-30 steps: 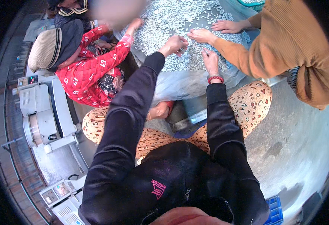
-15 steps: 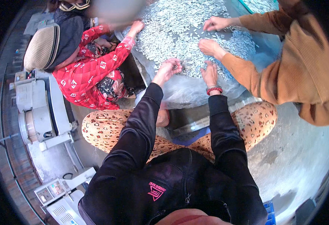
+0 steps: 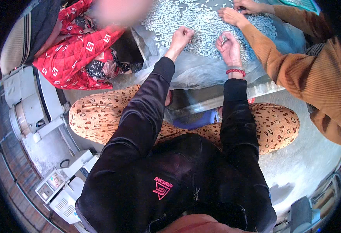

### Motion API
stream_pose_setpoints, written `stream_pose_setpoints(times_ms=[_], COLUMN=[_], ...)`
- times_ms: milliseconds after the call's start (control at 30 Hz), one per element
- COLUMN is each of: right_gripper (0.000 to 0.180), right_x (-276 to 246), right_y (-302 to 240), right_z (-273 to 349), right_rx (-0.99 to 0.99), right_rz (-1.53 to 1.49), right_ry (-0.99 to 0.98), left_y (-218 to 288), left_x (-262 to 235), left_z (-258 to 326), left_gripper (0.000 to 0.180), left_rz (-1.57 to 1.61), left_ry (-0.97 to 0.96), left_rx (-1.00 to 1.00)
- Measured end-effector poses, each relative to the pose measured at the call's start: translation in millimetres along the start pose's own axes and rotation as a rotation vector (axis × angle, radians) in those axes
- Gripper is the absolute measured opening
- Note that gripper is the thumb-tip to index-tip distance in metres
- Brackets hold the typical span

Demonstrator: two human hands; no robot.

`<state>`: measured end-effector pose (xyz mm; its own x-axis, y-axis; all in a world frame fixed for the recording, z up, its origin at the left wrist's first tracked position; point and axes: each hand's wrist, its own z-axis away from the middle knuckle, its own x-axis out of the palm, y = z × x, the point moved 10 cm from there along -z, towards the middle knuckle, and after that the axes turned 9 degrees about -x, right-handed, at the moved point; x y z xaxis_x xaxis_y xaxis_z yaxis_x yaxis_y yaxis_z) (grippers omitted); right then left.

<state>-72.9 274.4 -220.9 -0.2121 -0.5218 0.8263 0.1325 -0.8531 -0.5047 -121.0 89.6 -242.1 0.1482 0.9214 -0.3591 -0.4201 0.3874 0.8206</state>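
Observation:
A wide heap of small whitish oblong pieces [image 3: 205, 23] is spread over a table lined with a translucent sheet [image 3: 201, 73]. At the heap's near edge, my left hand [image 3: 181, 39] is closed, thumb and fingertips pinched together; whatever is between them is too small to make out. My right hand [image 3: 229, 49], with a red bead bracelet [image 3: 235, 71] at the wrist, is turned partly palm up over the near right of the heap. Its fingers curl around one or more small pale pieces [image 3: 224, 39].
At the right, a co-worker's hands [image 3: 234, 16] reach over the heap from brown corduroy sleeves [image 3: 267, 56]. A person in a red patterned jacket [image 3: 77, 54] sits close on the left. Grey machines [image 3: 26, 103] stand beyond. A green-rimmed tray [image 3: 304, 4] is at far right.
The view has shifted, and the heap sits higher in the picture. My right hand has turned from palm down to partly palm up, fingers curled in. My left hand has tightened into a pinch.

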Motion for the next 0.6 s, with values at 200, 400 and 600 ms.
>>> stream_pose_setpoints(times_ms=[200, 400, 600], right_gripper=[0.015, 0.014, 0.020], right_x=[5, -1, 9], right_y=[-4, -25, 4], right_z=[14, 6, -5], right_rx=[-0.002, -0.237, -0.274], right_rz=[0.001, 1.551, 1.888], right_ry=[0.177, 0.230, 0.138], left_y=[42, 10, 16], left_x=[17, 11, -8], left_z=[1, 0, 30], left_gripper=[0.046, 0.020, 0.021], left_rz=[-0.591, -0.101, 0.241], left_ry=[0.262, -0.194, -0.326], left_rx=[0.389, -0.123, -0.203])
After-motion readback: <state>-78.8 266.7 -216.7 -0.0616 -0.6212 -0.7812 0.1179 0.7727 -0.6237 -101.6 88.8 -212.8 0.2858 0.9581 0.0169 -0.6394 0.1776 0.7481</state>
